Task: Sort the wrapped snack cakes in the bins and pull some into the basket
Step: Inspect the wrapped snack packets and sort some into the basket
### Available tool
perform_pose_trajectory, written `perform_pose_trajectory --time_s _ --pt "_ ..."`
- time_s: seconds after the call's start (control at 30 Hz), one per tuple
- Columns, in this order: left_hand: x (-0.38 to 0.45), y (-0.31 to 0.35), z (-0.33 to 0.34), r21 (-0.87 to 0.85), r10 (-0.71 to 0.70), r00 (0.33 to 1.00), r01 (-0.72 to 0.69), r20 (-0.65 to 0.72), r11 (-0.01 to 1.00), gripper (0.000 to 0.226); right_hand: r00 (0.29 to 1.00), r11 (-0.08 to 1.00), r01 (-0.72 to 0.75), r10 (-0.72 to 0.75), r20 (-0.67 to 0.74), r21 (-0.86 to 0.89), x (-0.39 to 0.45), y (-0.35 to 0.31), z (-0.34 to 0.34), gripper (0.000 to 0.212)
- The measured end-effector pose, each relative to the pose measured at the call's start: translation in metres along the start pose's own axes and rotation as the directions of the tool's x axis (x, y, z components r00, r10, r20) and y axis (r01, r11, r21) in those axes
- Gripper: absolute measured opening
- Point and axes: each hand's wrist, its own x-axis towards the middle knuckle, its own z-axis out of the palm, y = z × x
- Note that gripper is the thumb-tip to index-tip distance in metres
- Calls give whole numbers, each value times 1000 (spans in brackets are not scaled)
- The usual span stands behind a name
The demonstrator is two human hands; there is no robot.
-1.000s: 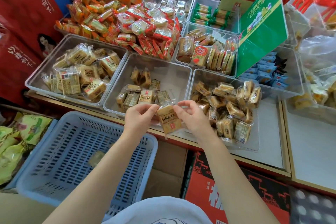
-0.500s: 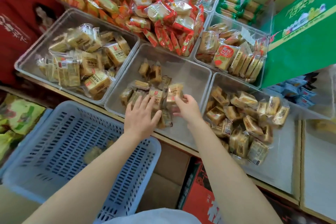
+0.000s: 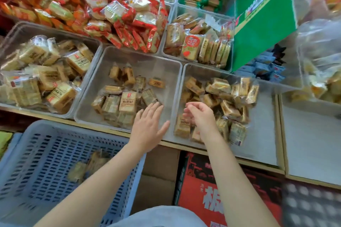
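Several wrapped yellow snack cakes (image 3: 120,100) lie in the clear middle bin (image 3: 147,61). My left hand (image 3: 148,125) lies flat over that bin's near right corner, fingers straight, fingertips touching the nearest cake. My right hand (image 3: 200,116) hovers over the near left part of the right bin (image 3: 263,145), fingers loosely curled, holding nothing. More wrapped cakes (image 3: 228,97) fill that bin. The blue slotted basket (image 3: 36,162) stands at lower left with a few cakes (image 3: 86,166) inside.
A left bin (image 3: 22,27) holds larger wrapped cakes. Red-wrapped snacks (image 3: 120,14) are piled behind. A green cardboard sign (image 3: 262,24) leans at the back right. Red cartons (image 3: 199,190) stand under the counter edge.
The packet my two hands held a second ago is gone from them. My right hand moved from the middle bin over to the right bin; my left hand slid right along the middle bin.
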Motion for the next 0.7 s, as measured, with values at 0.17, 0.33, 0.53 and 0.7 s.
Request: perform_pose_trajectory --time_s 0.17,0.33,0.53,0.7 --pt "15 49 34 37 17 999 -18 33 999 88 992 997 -72 75 -99 42 8 31 -58 13" --pt "49 59 34 76 -3 999 7 -52 997 95 984 992 -99 109 -138 81 35 28 -66 71" --pt "64 61 41 14 -23 994 24 -105 1000 90 954 946 -218 258 -154 240 68 19 -55 72" --pt "66 60 44 -7 -24 992 23 -124 1000 88 937 936 -124 220 -271 330 81 22 -45 18"
